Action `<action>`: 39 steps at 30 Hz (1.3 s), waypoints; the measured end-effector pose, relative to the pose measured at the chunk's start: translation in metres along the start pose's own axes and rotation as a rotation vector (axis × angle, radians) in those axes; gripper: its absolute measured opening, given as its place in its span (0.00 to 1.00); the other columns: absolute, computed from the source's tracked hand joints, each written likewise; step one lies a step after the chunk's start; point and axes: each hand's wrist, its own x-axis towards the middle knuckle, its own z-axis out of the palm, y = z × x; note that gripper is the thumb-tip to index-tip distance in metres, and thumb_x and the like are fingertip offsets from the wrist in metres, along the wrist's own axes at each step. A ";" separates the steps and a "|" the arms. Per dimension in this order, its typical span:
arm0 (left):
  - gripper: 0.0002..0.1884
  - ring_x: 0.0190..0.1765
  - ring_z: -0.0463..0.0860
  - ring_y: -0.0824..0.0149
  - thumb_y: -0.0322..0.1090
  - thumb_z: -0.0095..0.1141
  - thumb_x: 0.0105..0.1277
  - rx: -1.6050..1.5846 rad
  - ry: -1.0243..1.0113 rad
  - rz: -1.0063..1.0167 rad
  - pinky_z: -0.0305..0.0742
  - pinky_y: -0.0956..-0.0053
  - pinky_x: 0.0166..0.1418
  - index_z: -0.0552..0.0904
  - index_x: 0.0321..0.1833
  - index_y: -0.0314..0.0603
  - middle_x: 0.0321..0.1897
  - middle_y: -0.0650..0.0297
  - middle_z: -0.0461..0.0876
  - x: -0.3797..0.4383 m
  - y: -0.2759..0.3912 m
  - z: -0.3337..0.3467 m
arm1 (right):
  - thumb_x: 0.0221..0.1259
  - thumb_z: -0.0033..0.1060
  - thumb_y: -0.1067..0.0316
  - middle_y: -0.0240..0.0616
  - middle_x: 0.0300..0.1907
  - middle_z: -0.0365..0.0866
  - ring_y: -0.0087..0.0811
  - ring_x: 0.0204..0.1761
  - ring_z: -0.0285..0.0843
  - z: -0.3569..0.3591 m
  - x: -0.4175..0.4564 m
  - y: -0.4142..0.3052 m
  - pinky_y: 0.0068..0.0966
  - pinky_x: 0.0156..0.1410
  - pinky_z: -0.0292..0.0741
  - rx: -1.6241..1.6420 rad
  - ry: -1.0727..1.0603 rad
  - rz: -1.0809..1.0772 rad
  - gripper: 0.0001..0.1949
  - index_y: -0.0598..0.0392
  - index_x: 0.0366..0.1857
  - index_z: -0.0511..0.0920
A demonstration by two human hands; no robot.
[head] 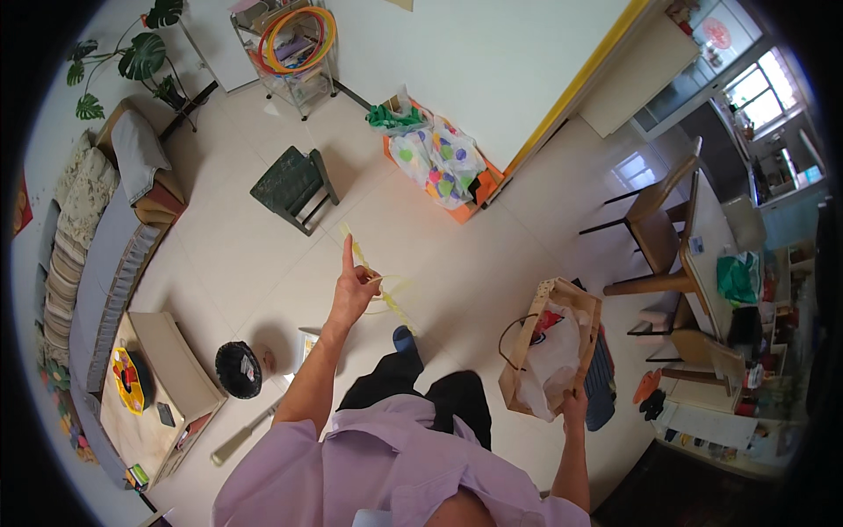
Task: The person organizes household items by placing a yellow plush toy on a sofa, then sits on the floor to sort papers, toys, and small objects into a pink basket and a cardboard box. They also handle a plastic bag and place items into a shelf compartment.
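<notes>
Out in front of me, my left hand pinches a pale yellow translucent strip, looped and twisted. Its index finger points away from my body, and both ends of the strip hang loose. On the other side, my right hand grips the near edge of a brown paper bag with a cord handle. White plastic with a red print fills the bag's open mouth. What lies beneath that plastic is hidden.
A dark green wooden stool stands ahead. Beyond it, an orange box holds plastic bags by the wall. A black-lined bin and coffee table are at left, near a sofa. Chairs surround a dining table at right.
</notes>
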 end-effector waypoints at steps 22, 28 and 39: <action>0.52 0.33 0.82 0.63 0.24 0.59 0.53 -0.038 -0.017 -0.273 0.76 0.72 0.42 0.38 0.76 0.45 0.28 0.56 0.83 0.475 -0.110 0.100 | 0.62 0.52 0.69 0.28 0.30 0.70 0.19 0.33 0.67 0.193 0.334 -0.223 0.23 0.37 0.65 -0.369 -0.338 0.244 0.08 0.58 0.43 0.75; 0.51 0.51 0.80 0.48 0.23 0.55 0.48 0.314 0.000 -0.160 0.75 0.63 0.54 0.45 0.76 0.57 0.49 0.51 0.81 0.570 -0.189 0.130 | 0.63 0.51 0.69 0.28 0.33 0.71 0.20 0.34 0.69 0.207 0.335 -0.192 0.24 0.38 0.67 -0.387 -0.274 0.321 0.09 0.57 0.45 0.74; 0.46 0.65 0.64 0.43 0.32 0.63 0.49 0.842 0.081 -0.350 0.73 0.46 0.54 0.55 0.73 0.68 0.67 0.52 0.58 0.646 -0.233 0.184 | 0.63 0.51 0.70 0.31 0.38 0.75 0.24 0.39 0.71 0.245 0.333 -0.191 0.24 0.43 0.69 -0.439 -0.283 0.461 0.15 0.59 0.53 0.74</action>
